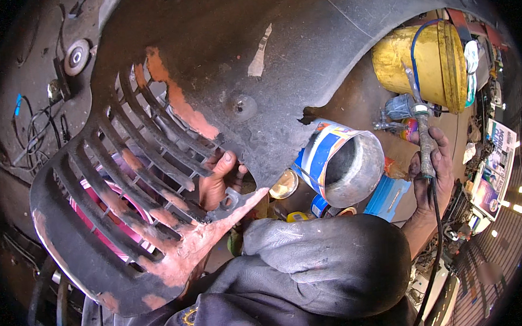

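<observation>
Left hand (219, 178) is tucked under the big dark plastic vehicle panel with slatted grille and patches of reddish filler (171, 138), fingers clamped on its lower edge beside a small mounting tab, so the panel sits propped up and tilted across the lap with its face to the camera. Right hand (431, 169) is out to the side, fist wrapped round a slim grimy rod-shaped tool with a black cord (423, 138), held upright and clear of the panel. Between the hands an empty blue and white tin (342, 161) lies on its side, a yellow drum (424, 66) behind it
</observation>
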